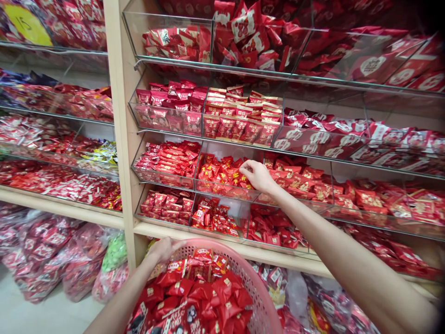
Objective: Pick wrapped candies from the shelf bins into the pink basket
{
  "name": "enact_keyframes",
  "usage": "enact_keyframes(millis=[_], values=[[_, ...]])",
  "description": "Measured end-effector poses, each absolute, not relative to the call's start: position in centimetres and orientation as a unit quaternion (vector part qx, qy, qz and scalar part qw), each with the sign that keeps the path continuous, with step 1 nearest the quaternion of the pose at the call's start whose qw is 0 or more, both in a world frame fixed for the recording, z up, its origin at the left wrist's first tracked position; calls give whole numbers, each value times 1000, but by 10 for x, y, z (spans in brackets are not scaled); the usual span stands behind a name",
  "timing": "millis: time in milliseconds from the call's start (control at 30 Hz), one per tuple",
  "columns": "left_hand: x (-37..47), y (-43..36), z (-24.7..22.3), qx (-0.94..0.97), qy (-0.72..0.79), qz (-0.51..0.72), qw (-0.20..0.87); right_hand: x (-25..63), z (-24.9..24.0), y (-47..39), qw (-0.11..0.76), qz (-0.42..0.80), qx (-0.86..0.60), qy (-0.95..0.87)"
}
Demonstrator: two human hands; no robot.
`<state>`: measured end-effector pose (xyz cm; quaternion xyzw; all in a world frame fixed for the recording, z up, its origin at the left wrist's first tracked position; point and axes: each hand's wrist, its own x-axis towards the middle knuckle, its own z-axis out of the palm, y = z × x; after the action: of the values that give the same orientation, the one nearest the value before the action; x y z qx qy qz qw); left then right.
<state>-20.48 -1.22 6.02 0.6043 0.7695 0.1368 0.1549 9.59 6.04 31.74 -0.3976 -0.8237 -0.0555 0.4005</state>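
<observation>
- Shop shelving everywhere, rows of clear bins split by a pale wooden post (118, 106), with stuffed plastic bags (45, 255) on the floor below.
- Right hand (256, 174) is reaching over the front wall of a clear bin (222, 189), second row from the bottom. Fingers are bunched and nearly closed, tips right by the small red packets (222, 170). Can't tell from my feed whether one's already pinched in there (fingertips hide it).
- Left hand (162, 249) looks wrapped over the far-left rim of the pink basket (259, 273), most of its fingers out of my sight. Basket's just in front of the shelves, with plenty of bigger red packets (222, 297) inside.
- If I were coaching: go in from above, pinch with thumb and fingertips, lift straight up past the lip. Wrappers look slick, so a big grab would probably shed some.
- Firm left grip too, basket level. That pile looks pretty loose to me.
</observation>
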Motion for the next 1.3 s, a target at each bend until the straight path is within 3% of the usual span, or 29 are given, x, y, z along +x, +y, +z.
enact_keyframes(millis=[133,233,400,567,933,1100,1200,1300], values=[[-205,-11,60,631,747,133,160,97,314,33,464,-62,-342,-815],[-205,-11,62,636,744,126,159,98,294,-7,445,13,-306,-842],[-204,-12,63,645,735,133,161,109,223,-79,279,166,-300,-897],[-204,-11,61,652,728,128,168,126,162,-107,114,230,-354,-899],[-205,-10,62,633,737,141,191,123,122,-104,-116,359,-301,-876],[-204,-12,63,627,743,138,187,115,123,-98,-88,266,-335,-899],[-204,-13,64,629,743,140,184,110,162,-84,-30,220,-329,-918],[-204,-14,65,629,742,141,181,103,222,-60,84,148,-307,-936]])
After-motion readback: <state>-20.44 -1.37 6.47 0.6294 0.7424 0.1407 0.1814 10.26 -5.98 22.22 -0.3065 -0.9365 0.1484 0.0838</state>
